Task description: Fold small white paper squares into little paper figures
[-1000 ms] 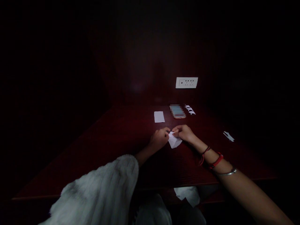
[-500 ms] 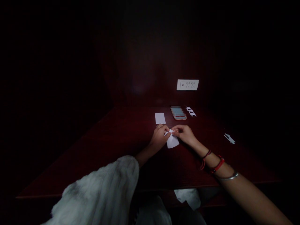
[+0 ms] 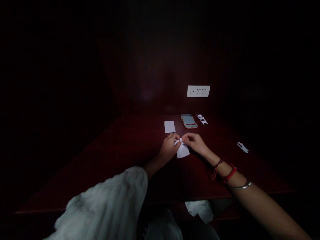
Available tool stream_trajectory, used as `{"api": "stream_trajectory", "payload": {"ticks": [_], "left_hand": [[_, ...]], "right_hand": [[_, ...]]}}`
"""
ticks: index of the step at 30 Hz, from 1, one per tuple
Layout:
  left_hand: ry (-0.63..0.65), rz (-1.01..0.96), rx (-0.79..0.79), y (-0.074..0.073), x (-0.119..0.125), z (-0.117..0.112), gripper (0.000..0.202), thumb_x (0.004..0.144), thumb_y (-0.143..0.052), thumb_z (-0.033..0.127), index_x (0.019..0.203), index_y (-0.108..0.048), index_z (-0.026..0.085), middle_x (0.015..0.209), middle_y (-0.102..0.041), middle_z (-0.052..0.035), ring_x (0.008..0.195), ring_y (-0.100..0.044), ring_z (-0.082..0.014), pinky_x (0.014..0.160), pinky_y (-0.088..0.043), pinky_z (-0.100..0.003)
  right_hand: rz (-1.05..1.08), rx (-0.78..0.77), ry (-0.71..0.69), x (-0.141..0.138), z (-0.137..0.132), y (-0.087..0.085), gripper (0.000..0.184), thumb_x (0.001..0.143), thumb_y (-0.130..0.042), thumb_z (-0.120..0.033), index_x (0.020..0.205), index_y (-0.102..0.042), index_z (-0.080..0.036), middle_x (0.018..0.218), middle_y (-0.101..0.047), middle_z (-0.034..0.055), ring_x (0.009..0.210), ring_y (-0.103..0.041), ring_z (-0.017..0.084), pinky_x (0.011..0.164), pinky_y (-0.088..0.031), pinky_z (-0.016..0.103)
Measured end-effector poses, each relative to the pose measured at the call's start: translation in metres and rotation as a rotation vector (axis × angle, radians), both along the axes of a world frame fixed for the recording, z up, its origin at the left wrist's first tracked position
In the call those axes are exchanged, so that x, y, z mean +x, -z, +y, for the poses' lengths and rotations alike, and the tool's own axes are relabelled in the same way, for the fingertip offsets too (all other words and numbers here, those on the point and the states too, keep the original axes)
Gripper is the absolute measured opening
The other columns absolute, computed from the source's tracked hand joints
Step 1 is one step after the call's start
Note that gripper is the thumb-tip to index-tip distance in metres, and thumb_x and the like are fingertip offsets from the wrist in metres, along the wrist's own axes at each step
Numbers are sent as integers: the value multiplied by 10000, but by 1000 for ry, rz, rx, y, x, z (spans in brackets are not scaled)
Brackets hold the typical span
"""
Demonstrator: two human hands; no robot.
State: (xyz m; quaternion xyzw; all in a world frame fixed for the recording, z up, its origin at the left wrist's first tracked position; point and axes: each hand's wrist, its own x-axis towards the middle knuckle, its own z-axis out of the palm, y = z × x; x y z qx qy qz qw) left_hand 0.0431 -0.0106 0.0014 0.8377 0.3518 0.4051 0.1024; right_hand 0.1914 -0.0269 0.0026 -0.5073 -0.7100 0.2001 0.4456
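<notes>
So a white paper piece (image 3: 183,152) is pinched at its top edge by both grips, left hand (image 3: 169,146) and right hand (image 3: 196,143) each clenched on it, with its lower part laid on the dark red table (image 3: 120,156). Just beyond the grip a blank white slip (image 3: 169,126) is seen, a phone (image 3: 189,121) beside it, then some paper scraps (image 3: 202,119). Well off to the grip's right, another folded bit (image 3: 242,147) can be made out.
</notes>
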Motion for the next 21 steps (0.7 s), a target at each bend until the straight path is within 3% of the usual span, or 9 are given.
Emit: {"api": "stream_trajectory", "payload": {"ticks": [3,8,17,21], "left_hand": [[11,-24,-19,1,1,2,57,670,-459,134,719,-463,162,720,-520,-1,659,-508,-105,613,-410,-208],[30,-43,-62,0,1,3,65,671,-446,111,703,-466,163,676,-535,12,627,-531,-95,597,-422,-197],[40,-94,-149,-6,2,-2,45,682,-458,144,723,-452,161,656,-538,18,587,-535,-85,557,-433,-187],[85,-117,-184,-7,1,-3,146,624,-535,157,741,-447,157,692,-537,17,601,-532,-79,557,-437,-180]], "right_hand": [[-34,24,30,-2,-1,1,139,660,-486,-225,710,-579,-135,650,-568,13,597,-486,104,557,-373,206],[-85,74,79,-4,-6,-4,218,663,-506,-225,858,-581,-163,712,-588,17,615,-502,107,573,-370,208],[-225,160,47,-2,-9,-13,99,693,-493,-200,704,-582,-160,678,-536,22,636,-476,110,584,-348,213],[-223,157,58,-1,-8,-12,101,700,-469,-195,673,-555,-149,669,-513,19,635,-462,105,587,-346,210]]}}
